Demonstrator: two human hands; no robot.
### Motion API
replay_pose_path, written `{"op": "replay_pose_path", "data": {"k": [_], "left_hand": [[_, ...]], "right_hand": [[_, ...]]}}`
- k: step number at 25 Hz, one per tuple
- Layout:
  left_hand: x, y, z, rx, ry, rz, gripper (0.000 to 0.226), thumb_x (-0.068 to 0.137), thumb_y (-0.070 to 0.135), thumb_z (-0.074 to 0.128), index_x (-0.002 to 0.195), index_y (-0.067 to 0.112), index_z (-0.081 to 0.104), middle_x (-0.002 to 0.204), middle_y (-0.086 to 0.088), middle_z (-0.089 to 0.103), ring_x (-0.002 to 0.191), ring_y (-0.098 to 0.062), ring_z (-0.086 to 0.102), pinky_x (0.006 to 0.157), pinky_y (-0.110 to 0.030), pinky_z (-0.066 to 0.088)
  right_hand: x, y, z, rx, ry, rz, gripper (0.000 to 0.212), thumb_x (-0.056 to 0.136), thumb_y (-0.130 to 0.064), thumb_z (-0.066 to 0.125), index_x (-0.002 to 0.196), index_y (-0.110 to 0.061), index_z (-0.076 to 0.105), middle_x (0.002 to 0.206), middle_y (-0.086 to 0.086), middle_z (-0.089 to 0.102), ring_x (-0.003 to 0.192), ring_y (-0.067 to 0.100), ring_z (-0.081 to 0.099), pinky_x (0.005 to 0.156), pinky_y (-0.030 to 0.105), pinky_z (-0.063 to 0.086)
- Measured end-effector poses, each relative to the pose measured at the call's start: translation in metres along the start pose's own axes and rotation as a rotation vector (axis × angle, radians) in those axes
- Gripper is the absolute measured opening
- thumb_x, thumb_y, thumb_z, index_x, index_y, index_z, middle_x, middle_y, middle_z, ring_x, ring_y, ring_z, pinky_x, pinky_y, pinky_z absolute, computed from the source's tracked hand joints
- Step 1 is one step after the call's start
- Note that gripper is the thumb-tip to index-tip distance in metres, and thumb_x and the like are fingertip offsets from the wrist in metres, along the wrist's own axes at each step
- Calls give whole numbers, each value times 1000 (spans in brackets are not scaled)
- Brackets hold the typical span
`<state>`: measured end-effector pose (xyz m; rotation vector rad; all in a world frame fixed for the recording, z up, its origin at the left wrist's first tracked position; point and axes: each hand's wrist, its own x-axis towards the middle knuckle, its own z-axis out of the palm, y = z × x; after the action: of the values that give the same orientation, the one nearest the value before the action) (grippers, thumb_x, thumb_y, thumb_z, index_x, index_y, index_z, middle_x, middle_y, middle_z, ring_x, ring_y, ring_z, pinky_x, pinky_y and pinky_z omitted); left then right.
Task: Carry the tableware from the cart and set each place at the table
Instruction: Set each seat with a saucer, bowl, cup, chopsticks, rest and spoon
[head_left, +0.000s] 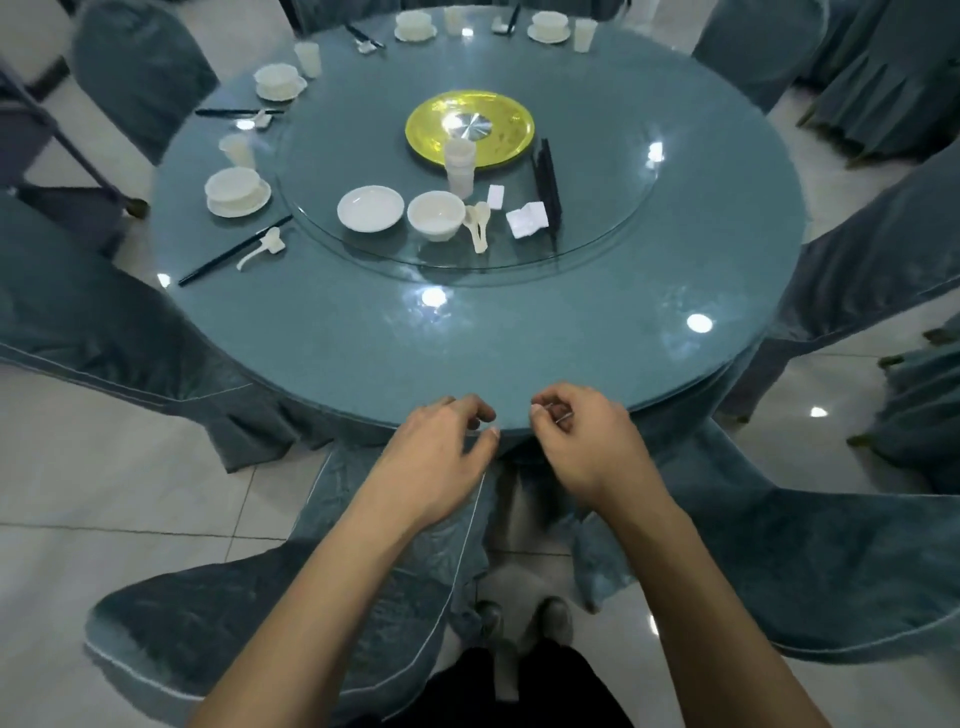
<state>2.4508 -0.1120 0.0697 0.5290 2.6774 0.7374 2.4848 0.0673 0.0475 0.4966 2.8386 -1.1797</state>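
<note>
Left hand (441, 441): at the near rim of the table, back facing up, fingers (480, 413) loosely curled over the rim and thumb reaching toward the other hand; nothing shows in its grasp.
Right hand (576, 436): just beside the left, also at the rim, fingers (550, 408) curled tight with thumb and forefinger close together; whether they pinch anything cannot be told.
Table (519, 353): round, blue cloth under glass; bare surface stretches straight ahead of both sets of fingertips.
Glass turntable (613, 228): beyond the fingertips, in the middle of the table, carrying the loose tableware.
Plate (370, 208): white, on the turntable, ahead of the left fingers and a little to their left.
Bowl (435, 214): white, just right of the plate, straight ahead of the left fingers.
Spoons (479, 223): white, lying just right of the bowl.
Stack of cups (460, 166): upright, beyond the bowl.
Chopstick rests (527, 219): white blocks ahead of the right fingers.
Chopsticks (548, 182): dark bundle just right of the rests.
Yellow dish (469, 129): at the turntable's centre, beyond the cups.
Set place (236, 191): bowl on saucer with cup, chopsticks and spoon, far left of the left fingers; further set places follow round the far rim.
Chairs (140, 78): blue-covered, ringing the table.
</note>
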Motion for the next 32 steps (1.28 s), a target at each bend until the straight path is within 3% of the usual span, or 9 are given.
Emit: {"op": "replay_pose_path", "data": {"k": [11,17,32], "left_hand": [[46,55,4,-29,113,-177,32,100,41,50,126,25,62,120,2,66,114,-20,59,99,-38,46],[67,77,15,1,104,-202,33,101,40,49,127,25,62,122,2,66,115,-20,58,101,-38,44],[195,38,-18,-22,103,-236,35,101,43,47,129,25,61,124,4,65,119,-17,56,101,-36,45]], "right_hand": [[77,17,-47,-6,-123,-151,19,95,-37,58,106,-26,69,102,-5,70,90,14,64,83,32,53],[104,36,-60,18,-150,-187,18,94,-36,61,105,-26,70,97,-3,71,88,16,66,84,36,55],[230,14,-48,-2,-187,-173,18,95,-36,59,105,-27,70,100,-6,70,90,14,65,85,38,55]]}}
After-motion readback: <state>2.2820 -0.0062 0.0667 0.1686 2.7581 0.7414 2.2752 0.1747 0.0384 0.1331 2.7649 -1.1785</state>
